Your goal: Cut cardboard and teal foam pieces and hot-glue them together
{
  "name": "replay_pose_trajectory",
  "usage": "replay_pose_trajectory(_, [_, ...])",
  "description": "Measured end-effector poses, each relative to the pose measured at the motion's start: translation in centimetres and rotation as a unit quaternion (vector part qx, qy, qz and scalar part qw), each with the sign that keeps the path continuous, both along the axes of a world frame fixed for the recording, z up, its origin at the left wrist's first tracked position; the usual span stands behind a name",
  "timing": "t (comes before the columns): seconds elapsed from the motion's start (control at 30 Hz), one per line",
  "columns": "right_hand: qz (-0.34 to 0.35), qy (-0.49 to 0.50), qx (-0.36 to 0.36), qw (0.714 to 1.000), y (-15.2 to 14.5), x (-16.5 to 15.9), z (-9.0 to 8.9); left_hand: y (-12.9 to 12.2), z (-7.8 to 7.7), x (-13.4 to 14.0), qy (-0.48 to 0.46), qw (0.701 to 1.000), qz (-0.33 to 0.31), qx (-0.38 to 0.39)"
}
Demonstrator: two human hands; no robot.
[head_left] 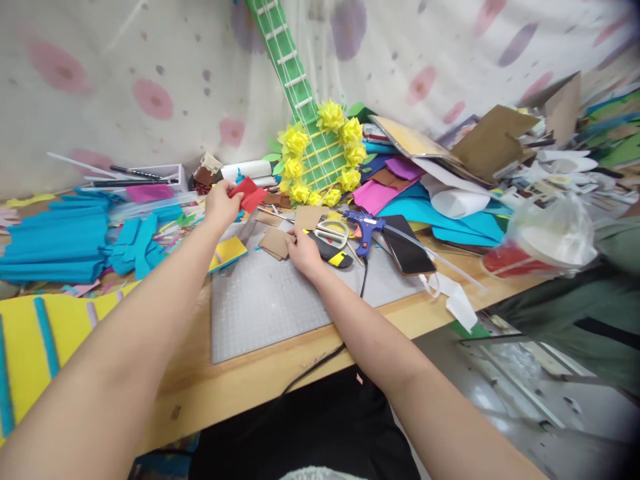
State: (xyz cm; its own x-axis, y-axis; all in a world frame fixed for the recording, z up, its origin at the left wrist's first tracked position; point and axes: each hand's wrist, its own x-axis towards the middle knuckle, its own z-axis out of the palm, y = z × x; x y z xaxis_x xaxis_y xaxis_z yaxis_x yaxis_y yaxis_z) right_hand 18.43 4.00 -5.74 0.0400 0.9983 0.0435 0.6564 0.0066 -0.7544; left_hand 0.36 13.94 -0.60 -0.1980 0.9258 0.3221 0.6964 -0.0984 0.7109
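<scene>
My left hand [221, 203] pinches a piece of red paper or felt [249, 194] above the back of the grey cutting mat [250, 320]. With fingers closed, my right hand [304, 252] grips the edge of a small brown cardboard piece [274, 243] lying on the mat. Close beside that hand are a black and yellow utility knife [336, 256] and white-handled scissors [333, 233]. Right of these stands a blue hot glue gun [365, 230]. Behind it all leans a green guitar-shaped craft [295, 80] trimmed with yellow paper flowers [294, 141].
A phone [406, 243] lies at the mat's right side. Blue crepe paper [55, 233] and a striped yellow sheet [70, 333] cover the left. Paper scraps are heaped at the back right, near a bagged red and white tub [535, 243]. A black cord [315, 365] hangs over the table edge.
</scene>
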Motion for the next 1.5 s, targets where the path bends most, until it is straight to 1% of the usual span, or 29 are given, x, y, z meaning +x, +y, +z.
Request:
replay_pose_trajectory(0.1, [0.005, -0.009, 0.012, 1.000, 0.0, -0.1, 0.0, -2.9, -0.6, 0.9, -0.104, 0.993, -0.044, -0.015])
replay_pose_trajectory(0.17, [0.005, -0.022, 0.029, 0.999, -0.1, -0.1, 0.0, -5.6, -1.4, 1.7, -0.176, 0.981, -0.082, -0.018])
replay_pose_trajectory(0.2, [0.002, -0.027, 0.039, 0.999, -0.1, -0.1, 0.1, -6.9, -1.9, 2.1, -0.197, 0.976, -0.090, -0.011])
replay_pose_trajectory(0.3, [-0.017, -0.006, 0.095, 0.995, -0.2, 0.0, 0.5, -10.4, -3.7, 2.8, -0.203, 0.975, -0.094, -0.006])
replay_pose_trajectory(0.37, [-0.020, 0.062, 0.134, 0.989, -0.4, 0.3, 0.9, -11.8, -4.8, 2.8, -0.172, 0.979, -0.105, -0.007])
replay_pose_trajectory(0.4, [-0.012, 0.113, 0.135, 0.984, -0.5, 0.4, 1.1, -12.1, -5.2, 2.7, -0.157, 0.982, -0.103, 0.002])
replay_pose_trajectory(0.43, [0.004, 0.170, 0.118, 0.978, -0.6, 0.4, 1.2, -12.4, -5.5, 2.6, -0.149, 0.984, -0.097, 0.007])
replay_pose_trajectory(0.5, [0.056, 0.269, 0.052, 0.960, -0.9, 0.4, 1.2, -12.4, -5.9, 2.4, -0.147, 0.986, -0.081, 0.014])
replay_pose_trajectory(0.57, [0.096, 0.313, 0.000, 0.945, -1.1, 0.1, 0.9, -12.4, -6.2, 2.4, -0.160, 0.984, -0.072, 0.015])
replay_pose_trajectory(0.63, [0.100, 0.314, -0.010, 0.944, -1.0, -0.2, 0.4, -12.3, -6.2, 2.6, -0.192, 0.978, -0.078, 0.014])
replay_pose_trajectory(0.73, [0.070, 0.311, -0.012, 0.948, -0.6, -0.3, -0.4, -12.3, -6.2, 3.0, -0.277, 0.956, -0.093, -0.014])
replay_pose_trajectory(0.8, [0.045, 0.298, -0.013, 0.954, -0.2, -0.1, -0.6, -12.4, -6.0, 3.1, -0.323, 0.941, -0.092, -0.038])
replay_pose_trajectory(0.87, [0.014, 0.254, 0.001, 0.967, 0.1, 0.2, -0.6, -12.3, -5.9, 3.1, -0.344, 0.935, -0.077, -0.046])
replay_pose_trajectory(0.93, [-0.006, 0.197, 0.022, 0.980, 0.2, 0.4, -0.6, -12.2, -5.7, 3.1, -0.346, 0.935, -0.066, -0.041])
replay_pose_trajectory(1.0, [-0.008, 0.157, 0.030, 0.987, 0.1, 0.4, -0.4, -12.1, -5.7, 3.0, -0.338, 0.938, -0.064, -0.036])
replay_pose_trajectory(1.07, [-0.005, 0.144, 0.031, 0.989, 0.0, 0.4, -0.4, -12.1, -5.8, 2.9, -0.330, 0.941, -0.063, -0.034])
replay_pose_trajectory(1.17, [-0.021, 0.156, 0.048, 0.986, 0.2, 0.5, -0.4, -12.2, -5.7, 3.0, -0.316, 0.947, -0.055, -0.019])
replay_pose_trajectory(1.23, [-0.046, 0.178, 0.066, 0.981, 0.6, 0.7, -0.6, -12.2, -5.2, 3.1, -0.273, 0.960, -0.054, 0.016])
replay_pose_trajectory(1.3, [-0.073, 0.209, 0.074, 0.972, 1.2, 1.0, -0.8, -11.8, -4.4, 3.4, -0.180, 0.980, -0.060, 0.054])
replay_pose_trajectory(1.37, [-0.091, 0.243, 0.073, 0.963, 1.6, 1.3, -1.0, -11.1, -3.6, 3.8, -0.052, 0.994, -0.074, 0.057])
replay_pose_trajectory(1.43, [-0.095, 0.275, 0.068, 0.954, 1.8, 1.5, -1.0, -10.0, -3.0, 4.3, 0.056, 0.994, -0.091, 0.009])
replay_pose_trajectory(1.5, [-0.088, 0.298, 0.064, 0.948, 1.9, 1.7, -0.8, -8.7, -2.6, 4.8, 0.108, 0.988, -0.093, -0.056])
